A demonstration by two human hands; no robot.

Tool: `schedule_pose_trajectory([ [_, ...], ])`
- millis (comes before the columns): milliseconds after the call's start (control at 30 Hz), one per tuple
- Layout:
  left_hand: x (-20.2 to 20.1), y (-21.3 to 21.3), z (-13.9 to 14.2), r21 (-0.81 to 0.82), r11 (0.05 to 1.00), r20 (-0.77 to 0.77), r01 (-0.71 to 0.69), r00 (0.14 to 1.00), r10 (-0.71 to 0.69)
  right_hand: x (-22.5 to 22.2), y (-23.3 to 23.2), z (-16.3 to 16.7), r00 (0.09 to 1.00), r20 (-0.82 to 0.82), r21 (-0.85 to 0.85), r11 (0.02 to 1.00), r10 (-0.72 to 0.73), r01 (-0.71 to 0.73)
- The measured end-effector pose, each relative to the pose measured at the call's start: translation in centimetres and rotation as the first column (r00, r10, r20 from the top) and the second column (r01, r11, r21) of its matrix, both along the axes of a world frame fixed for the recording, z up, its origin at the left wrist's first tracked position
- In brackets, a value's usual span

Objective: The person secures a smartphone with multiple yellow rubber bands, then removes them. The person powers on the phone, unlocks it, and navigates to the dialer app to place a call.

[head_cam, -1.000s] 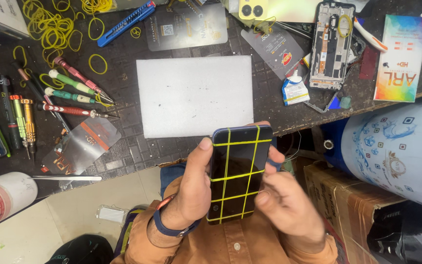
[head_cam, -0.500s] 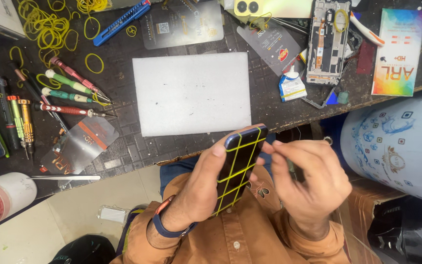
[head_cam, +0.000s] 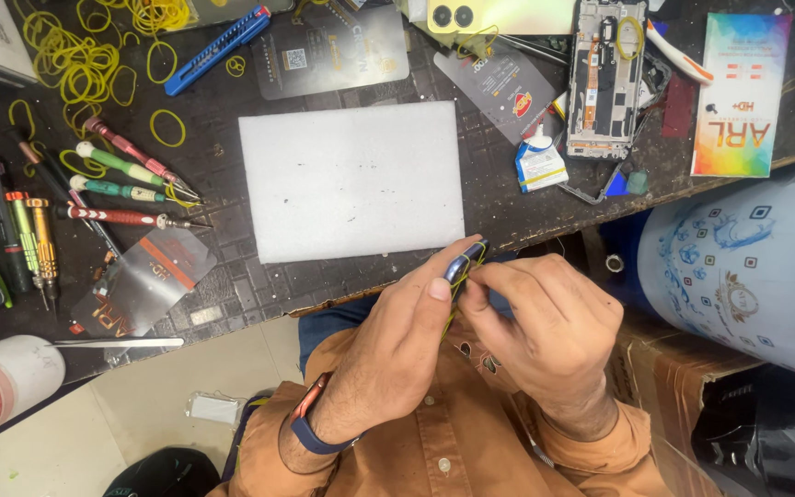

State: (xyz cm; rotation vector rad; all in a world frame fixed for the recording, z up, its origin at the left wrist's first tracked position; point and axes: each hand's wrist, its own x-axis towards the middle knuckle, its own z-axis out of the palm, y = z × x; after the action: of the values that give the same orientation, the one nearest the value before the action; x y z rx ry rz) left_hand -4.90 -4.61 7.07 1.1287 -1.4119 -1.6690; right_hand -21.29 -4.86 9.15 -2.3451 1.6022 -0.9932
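Seen from above, a person in an orange shirt holds a dark phone (head_cam: pixel 465 264) edge-on in front of the chest, just below the near edge of a dark workbench (head_cam: pixel 342 276). Yellow rubber bands are wrapped around the phone. The left hand (head_cam: pixel 397 345) grips it from the left side, thumb lying along its edge. The right hand (head_cam: pixel 545 322) closes over it from the right, fingers curled around it and pinching at a band. Most of the phone is hidden between the two hands.

On the bench just beyond the hands lies a white foam pad (head_cam: pixel 351 179). To its left, a row of small screwdrivers (head_cam: pixel 121 189) with coloured handles, and behind them a scatter of loose yellow rubber bands (head_cam: pixel 85 64). A blue utility knife (head_cam: pixel 216 39) lies near the far edge. To the right of the pad are a small glue bottle (head_cam: pixel 539 162), an opened phone frame (head_cam: pixel 605 78) with its insides showing, and a colourful flat box (head_cam: pixel 738 97). A large pale blue patterned drum (head_cam: pixel 747 276) stands right of the person, beside the bench.
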Motion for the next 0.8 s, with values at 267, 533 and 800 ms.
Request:
schedule_pose_trajectory([
  [267,-0.1,0.5,-1.3,-0.073,0.997,-0.138,-0.002,0.99,-0.008,-1.0,0.1,-0.6,0.984,0.157,0.082,0.992,0.079,-0.093],
  [533,-0.2,2.2,-3.8,0.511,0.86,-0.348,0.014,0.917,0.192,-1.7,0.5,-1.9,0.915,0.403,0.246,0.964,-0.003,-0.105],
  [800,-1.0,2.6,-3.0,0.546,0.78,-0.788,0.307,0.504,0.354,-1.3,-1.5,-4.0,0.764,0.634,-0.106,0.992,0.12,-0.067],
])
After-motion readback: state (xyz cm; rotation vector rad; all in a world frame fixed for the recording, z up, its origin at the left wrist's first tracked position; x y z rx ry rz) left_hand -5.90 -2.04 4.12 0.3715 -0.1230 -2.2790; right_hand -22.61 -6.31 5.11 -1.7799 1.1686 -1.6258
